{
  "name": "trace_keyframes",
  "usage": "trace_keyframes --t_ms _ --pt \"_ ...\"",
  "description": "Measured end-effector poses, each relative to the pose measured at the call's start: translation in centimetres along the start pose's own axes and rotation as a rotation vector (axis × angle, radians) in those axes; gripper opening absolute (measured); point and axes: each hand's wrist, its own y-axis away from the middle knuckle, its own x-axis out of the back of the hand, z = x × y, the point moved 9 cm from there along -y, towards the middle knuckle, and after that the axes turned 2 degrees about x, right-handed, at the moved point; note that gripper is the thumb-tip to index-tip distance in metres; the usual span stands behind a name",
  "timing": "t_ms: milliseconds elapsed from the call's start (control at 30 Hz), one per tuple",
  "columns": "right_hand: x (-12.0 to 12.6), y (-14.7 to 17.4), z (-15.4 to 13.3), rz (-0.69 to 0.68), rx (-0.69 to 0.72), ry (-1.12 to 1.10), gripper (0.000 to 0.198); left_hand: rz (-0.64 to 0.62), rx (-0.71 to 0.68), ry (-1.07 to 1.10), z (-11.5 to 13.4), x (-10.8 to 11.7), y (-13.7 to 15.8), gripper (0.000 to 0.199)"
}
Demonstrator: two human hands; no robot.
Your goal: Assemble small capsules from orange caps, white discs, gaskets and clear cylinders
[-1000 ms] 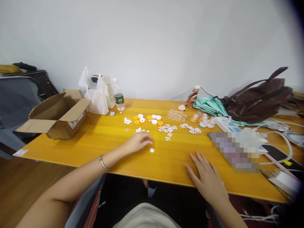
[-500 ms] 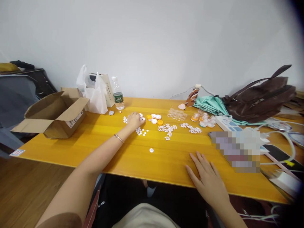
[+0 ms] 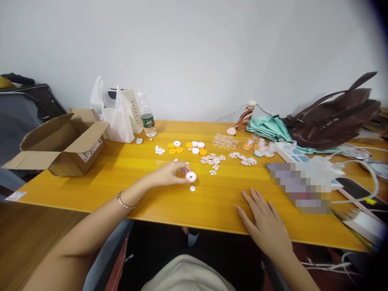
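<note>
My left hand [image 3: 171,174] pinches a white ring-shaped disc [image 3: 191,176] with a small hole at its centre. Just below that disc, a small flat white disc [image 3: 192,188] lies on the table. Under and behind my left hand are more small white pieces, partly hidden. My right hand [image 3: 265,224] rests flat on the table with its fingers spread and nothing in it. Farther back sit yellow discs [image 3: 179,150] and white discs [image 3: 195,151] in two clusters. White openwork pieces [image 3: 212,159] are scattered to their right.
Clear plastic rings [image 3: 224,141] and domed pieces [image 3: 269,149] stand right of centre. An open cardboard box [image 3: 71,157], a plastic bag [image 3: 117,121] and a water bottle [image 3: 148,119] are at left. A brown bottle [image 3: 245,117], brown bag [image 3: 330,121] and power strip [image 3: 292,155] occupy the right.
My left hand has drawn back from the disc cluster toward the table's front, bringing a white ring-shaped disc with it. My right hand stays flat in place. The view has shifted slightly.
</note>
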Motion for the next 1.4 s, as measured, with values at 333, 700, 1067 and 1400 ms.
trace_keyframes --t_ms 333,700,1067,1400 --pt "0.2 -0.1 0.1 0.003 0.002 -0.026 0.060 -0.041 -0.058 -0.082 0.1 -3.6 0.7 0.024" --pt "-1.0 -3.8 -8.1 -0.161 0.207 -0.312 0.063 -0.011 -0.077 -0.010 0.2 -4.2 1.1 0.046" --pt "-0.5 -5.4 -10.3 -0.106 0.228 -0.391 0.051 0.441 0.420 -0.420 -8.6 7.5 3.9 0.017" --pt "-0.6 -5.4 -10.3 -0.117 0.232 -0.382 0.052 0.297 0.521 -0.419 -11.4 7.0 4.3 0.009"
